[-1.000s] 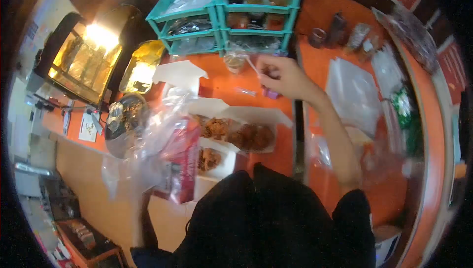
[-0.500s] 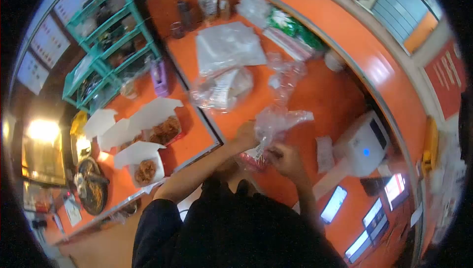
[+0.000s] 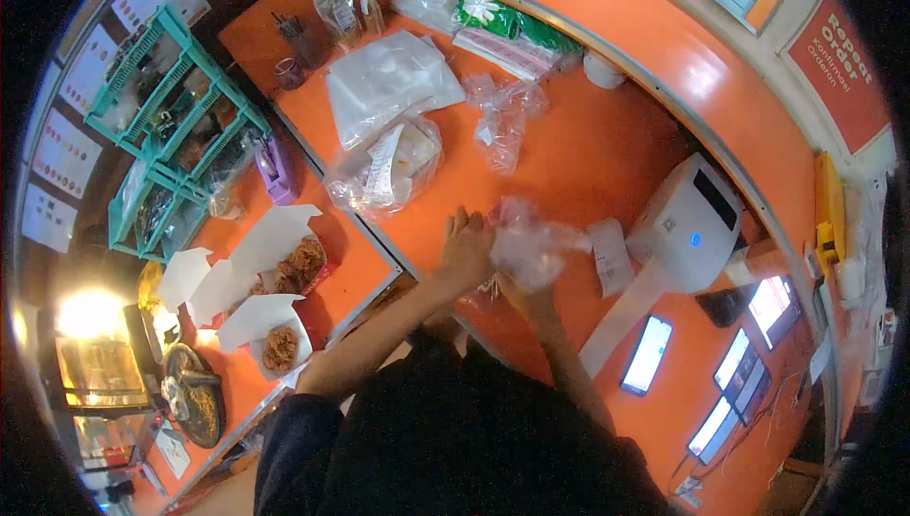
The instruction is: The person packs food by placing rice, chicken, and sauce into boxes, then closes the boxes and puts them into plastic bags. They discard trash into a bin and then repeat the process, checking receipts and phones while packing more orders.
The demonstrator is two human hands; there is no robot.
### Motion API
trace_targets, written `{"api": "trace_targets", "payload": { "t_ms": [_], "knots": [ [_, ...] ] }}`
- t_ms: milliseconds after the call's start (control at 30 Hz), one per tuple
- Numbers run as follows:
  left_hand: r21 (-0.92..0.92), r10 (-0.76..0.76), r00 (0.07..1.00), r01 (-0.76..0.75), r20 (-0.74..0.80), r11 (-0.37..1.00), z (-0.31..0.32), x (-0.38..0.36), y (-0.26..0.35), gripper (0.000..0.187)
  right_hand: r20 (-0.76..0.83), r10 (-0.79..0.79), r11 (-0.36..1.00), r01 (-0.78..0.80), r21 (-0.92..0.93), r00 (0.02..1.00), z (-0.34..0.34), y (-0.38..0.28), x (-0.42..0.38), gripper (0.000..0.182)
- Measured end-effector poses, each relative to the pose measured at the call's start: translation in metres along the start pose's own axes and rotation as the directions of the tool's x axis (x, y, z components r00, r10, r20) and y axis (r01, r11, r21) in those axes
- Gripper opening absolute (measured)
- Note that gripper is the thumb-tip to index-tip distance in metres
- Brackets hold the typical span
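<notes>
A clear plastic bag point(image 3: 533, 249), blurred by motion, is bunched between my hands at the table's near side. My left hand point(image 3: 466, 249) is closed on its left side, with bent fingers. On the near side of the bag my right hand point(image 3: 527, 294) grips it, though the plastic covers most of the fingers. What lies inside the bag cannot be made out. Farther off rests another crumpled clear bag point(image 3: 502, 132). To the left of it sits a plastic-wrapped bundle with a printed slip point(image 3: 391, 165).
A stack of clear bags point(image 3: 393, 85) lies at the back. Open boxes of fried chicken point(image 3: 281, 349) stand left, below a purple tape dispenser point(image 3: 276, 173) and teal rack point(image 3: 175, 123). On the right are a white receipt printer point(image 3: 684, 222), paper slip point(image 3: 611, 257) and phone point(image 3: 647, 355).
The bag's upright top has dropped and spread to the right over my right hand. My left hand has shifted slightly left. The camera view has turned, moving the surroundings.
</notes>
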State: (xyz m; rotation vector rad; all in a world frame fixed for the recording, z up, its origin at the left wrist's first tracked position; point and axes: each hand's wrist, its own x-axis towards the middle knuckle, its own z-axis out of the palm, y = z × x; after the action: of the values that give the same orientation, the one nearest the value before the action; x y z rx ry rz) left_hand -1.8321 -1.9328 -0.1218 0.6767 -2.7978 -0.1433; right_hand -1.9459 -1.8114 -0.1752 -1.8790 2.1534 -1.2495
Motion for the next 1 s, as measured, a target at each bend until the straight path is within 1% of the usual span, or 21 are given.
{"api": "trace_targets", "payload": {
  "t_ms": [33,67,100,133,167,200,267,333,367,400,433,467,500,567,667,733,800,867,967,1000],
  "knots": [
    [-0.029,-0.033,0.999,0.032,-0.042,0.999,-0.025,0.0,0.013,0.039,0.059,0.141,0.988,-0.144,0.049,0.988,0.031,0.024,-0.024,0.016],
    [-0.06,-0.066,0.994,0.061,-0.085,0.996,-0.038,-0.001,0.02,0.04,0.053,0.191,0.979,-0.193,0.057,0.98,0.035,0.023,-0.028,0.015],
    [-0.2,-0.13,0.985,0.105,-0.116,0.974,-0.029,-0.003,0.017,0.041,0.048,0.24,0.968,-0.243,0.065,0.97,0.039,0.022,-0.032,0.015],
    [-0.338,-0.197,0.971,0.141,-0.137,0.93,-0.014,-0.005,0.01,0.041,-0.026,0.203,0.979,-0.202,0.039,0.979,0.022,-0.007,-0.015,0.014],
    [-0.468,-0.266,0.953,0.169,-0.147,0.867,-0.006,-0.008,0.006,0.042,-0.072,0.184,0.982,-0.186,-0.016,0.98,0.018,-0.017,-0.008,0.014],
    [-0.549,-0.306,0.939,0.175,-0.156,0.817,-0.006,-0.009,0.006,0.04,-0.116,0.166,0.982,-0.175,-0.073,0.979,0.014,-0.028,-0.001,0.013],
    [-0.696,-0.393,0.905,0.178,-0.161,0.696,-0.006,-0.012,0.005,0.038,-0.144,0.166,0.952,-0.197,-0.236,0.976,0.014,-0.033,0.001,0.012],
    [-0.721,-0.51,0.841,0.241,-0.179,0.65,-0.024,-0.012,0.015,0.032,-0.166,-0.071,0.936,0.008,-0.351,0.984,0.005,-0.034,0.011,0.011],
    [-0.734,-0.565,0.803,0.268,-0.187,0.624,-0.031,-0.012,0.019,0.029,-0.166,-0.191,0.906,0.108,-0.409,0.967,0.0,-0.034,0.015,0.01],
    [-0.792,-0.608,0.784,0.29,-0.125,0.536,-0.025,-0.012,0.017,0.028,-0.196,-0.042,0.974,-0.003,-0.226,0.98,-0.001,-0.034,0.014,0.01],
    [-0.842,-0.645,0.762,0.311,-0.057,0.442,-0.015,-0.014,0.014,0.027,-0.196,0.11,0.992,-0.119,-0.033,0.974,-0.003,-0.035,0.012,0.009],
    [-0.88,-0.674,0.739,0.328,0.013,0.342,-0.005,-0.016,0.011,0.025,-0.168,0.256,0.96,-0.23,0.16,0.952,-0.004,-0.036,0.011,0.009],
    [-0.942,-0.705,0.708,0.266,0.049,0.203,0.001,-0.016,0.011,0.026,-0.16,0.297,0.919,-0.236,0.315,0.941,-0.006,-0.038,0.013,0.01],
    [-0.99,-0.746,0.652,0.114,0.138,-0.083,0.013,-0.019,0.013,0.026,-0.124,0.372,0.767,-0.23,0.599,0.92,-0.01,-0.042,0.018,0.012],
    [-0.99,-0.709,0.703,0.05,-0.061,0.135,0.029,-0.021,0.01,0.029,-0.073,0.514,0.71,-0.376,0.595,0.855,-0.012,-0.037,0.021,0.01],
    [-0.979,-0.647,0.757,0.052,-0.09,0.198,0.02,-0.018,0.011,0.03,-0.078,0.497,0.729,-0.368,0.577,0.864,-0.009,-0.031,0.028,0.008],
    [-0.966,-0.582,0.811,0.101,-0.06,0.239,0.012,-0.019,0.01,0.04,-0.1,0.472,0.748,-0.337,0.572,0.876,-0.003,-0.024,0.029,0.007],
    [-0.945,-0.516,0.856,0.19,0.028,0.265,0.007,-0.019,0.004,0.057,-0.144,0.433,0.767,-0.28,0.578,0.89,0.004,-0.017,0.031,0.006],
    [-0.952,-0.612,0.778,0.064,-0.141,0.3,0.006,-0.013,0.009,0.037,-0.17,0.503,0.716,-0.299,0.63,0.847,0.009,-0.019,0.031,0.005],
    [-0.948,-0.604,0.786,0.076,-0.134,0.308,0.009,-0.012,0.007,0.036,-0.202,0.5,0.722,-0.277,0.634,0.842,0.01,-0.017,0.032,0.005]
  ]
}}
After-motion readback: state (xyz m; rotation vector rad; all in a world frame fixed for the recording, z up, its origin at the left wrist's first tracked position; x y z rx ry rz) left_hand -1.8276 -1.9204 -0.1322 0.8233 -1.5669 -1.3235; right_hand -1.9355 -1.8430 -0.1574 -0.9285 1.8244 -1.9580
